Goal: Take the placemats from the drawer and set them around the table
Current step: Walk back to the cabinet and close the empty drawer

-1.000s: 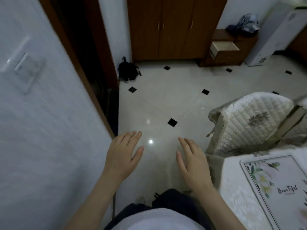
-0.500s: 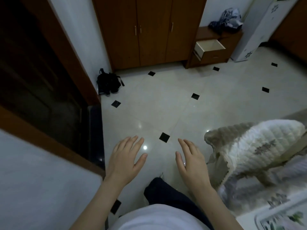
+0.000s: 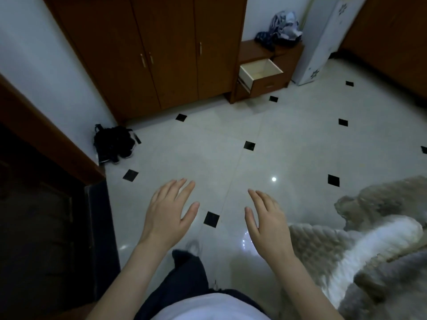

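A pulled-out drawer (image 3: 261,71) with a pale inside shows in a small brown cabinet (image 3: 286,63) at the far wall; I see nothing lying in it. My left hand (image 3: 169,211) and my right hand (image 3: 268,218) hover palm-down over the tiled floor, fingers straight, holding nothing. No placemat and no table are in view.
A quilted chair cover (image 3: 360,241) fills the lower right. A dark doorway (image 3: 46,204) with a brown frame is at left. A black bag (image 3: 113,142) lies by the wardrobe (image 3: 161,49). Clothes (image 3: 283,26) sit on the cabinet, next to a white appliance (image 3: 323,40).
The view has swung left and forward: the table with its placemat left the frame, the wall gave way to the doorway, and the drawer looks nearer. Both hands stay empty.
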A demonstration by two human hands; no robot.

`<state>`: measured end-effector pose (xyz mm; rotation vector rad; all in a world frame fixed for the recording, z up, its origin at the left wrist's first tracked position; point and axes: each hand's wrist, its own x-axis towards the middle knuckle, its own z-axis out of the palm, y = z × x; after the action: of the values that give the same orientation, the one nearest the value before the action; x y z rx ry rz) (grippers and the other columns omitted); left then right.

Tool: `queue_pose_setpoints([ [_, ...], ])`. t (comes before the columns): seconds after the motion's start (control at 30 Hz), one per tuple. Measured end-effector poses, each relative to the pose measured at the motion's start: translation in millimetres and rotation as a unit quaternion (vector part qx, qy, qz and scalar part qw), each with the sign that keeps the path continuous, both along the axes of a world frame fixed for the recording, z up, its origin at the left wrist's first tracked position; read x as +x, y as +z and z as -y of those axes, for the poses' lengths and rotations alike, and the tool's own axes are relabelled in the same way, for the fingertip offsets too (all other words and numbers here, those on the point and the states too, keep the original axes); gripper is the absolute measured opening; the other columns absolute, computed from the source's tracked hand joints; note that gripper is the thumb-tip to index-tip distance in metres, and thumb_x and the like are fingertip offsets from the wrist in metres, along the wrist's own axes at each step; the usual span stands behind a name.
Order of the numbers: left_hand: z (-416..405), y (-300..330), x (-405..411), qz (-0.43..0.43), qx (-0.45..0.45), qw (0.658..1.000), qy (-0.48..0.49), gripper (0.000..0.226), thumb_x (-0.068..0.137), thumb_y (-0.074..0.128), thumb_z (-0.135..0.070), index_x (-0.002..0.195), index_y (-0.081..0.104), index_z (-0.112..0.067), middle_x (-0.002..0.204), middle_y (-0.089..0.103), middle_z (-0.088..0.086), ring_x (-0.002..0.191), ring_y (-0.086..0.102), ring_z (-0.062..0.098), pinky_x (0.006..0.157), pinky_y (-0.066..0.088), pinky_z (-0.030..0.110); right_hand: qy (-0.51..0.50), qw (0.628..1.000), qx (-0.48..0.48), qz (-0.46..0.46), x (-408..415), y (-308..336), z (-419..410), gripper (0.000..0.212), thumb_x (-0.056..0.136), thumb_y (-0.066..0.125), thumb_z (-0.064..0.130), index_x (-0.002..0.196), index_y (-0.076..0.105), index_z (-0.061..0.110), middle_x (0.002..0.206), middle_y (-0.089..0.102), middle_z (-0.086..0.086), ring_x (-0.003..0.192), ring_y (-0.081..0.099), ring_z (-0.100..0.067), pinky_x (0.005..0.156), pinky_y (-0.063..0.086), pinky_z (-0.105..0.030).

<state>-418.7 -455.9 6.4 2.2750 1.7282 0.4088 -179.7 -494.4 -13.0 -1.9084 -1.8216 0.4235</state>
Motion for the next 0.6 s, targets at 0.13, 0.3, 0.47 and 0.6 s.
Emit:
queue_pose_setpoints([
  [0.13, -67.9, -20.7, 14.1, -0.005, -0.019, 0.999, -0.040, 0.067, 0.097, 0.015, -0.057, 0.136, 0.052, -0.017, 0.138, 0.052, 0.005, 0.128, 0.046, 0.025, 0.107, 0.032, 0.039, -0.039, 0.999, -0.017, -0.007, 10.4, -18.1, -55.5, 0.056, 0.096, 0.027, 0.045, 0.139, 0.047, 0.016, 0.136, 0.053, -0.004, 0.127, 0.046, -0.022, 0.104, 0.041, -0.043],
  [0.3, -186.4, -29.3, 36.9, -0.001, -0.013, 0.996, -0.093, 0.064, 0.097, 0.017, -0.056, 0.135, 0.052, -0.017, 0.138, 0.052, 0.005, 0.126, 0.048, 0.026, 0.108, 0.029, 0.037, -0.085, 0.996, -0.012, -0.001, 23.9, -18.0, -153.2, 0.056, 0.095, 0.028, 0.043, 0.138, 0.049, 0.015, 0.134, 0.055, -0.003, 0.126, 0.048, -0.022, 0.104, 0.041, -0.040],
  [0.47, -314.0, -6.6, 66.0, -0.006, 0.013, 0.989, -0.149, 0.064, 0.097, 0.017, -0.055, 0.135, 0.052, -0.017, 0.137, 0.053, 0.006, 0.126, 0.049, 0.027, 0.106, 0.035, 0.041, -0.134, 0.991, 0.007, 0.016, 51.1, 3.1, -253.4, 0.056, 0.096, 0.027, 0.043, 0.139, 0.048, 0.014, 0.134, 0.055, -0.004, 0.125, 0.049, -0.022, 0.102, 0.042, -0.041],
  [0.6, -397.7, 8.8, 92.6, -0.013, 0.020, 0.984, -0.175, 0.067, 0.097, 0.015, -0.056, 0.134, 0.053, -0.017, 0.136, 0.054, 0.006, 0.125, 0.049, 0.027, 0.105, 0.036, 0.041, -0.167, 0.986, 0.009, 0.019, 75.4, 15.6, -318.5, 0.059, 0.096, 0.024, 0.046, 0.141, 0.045, 0.015, 0.137, 0.053, -0.004, 0.128, 0.046, -0.022, 0.104, 0.041, -0.043],
])
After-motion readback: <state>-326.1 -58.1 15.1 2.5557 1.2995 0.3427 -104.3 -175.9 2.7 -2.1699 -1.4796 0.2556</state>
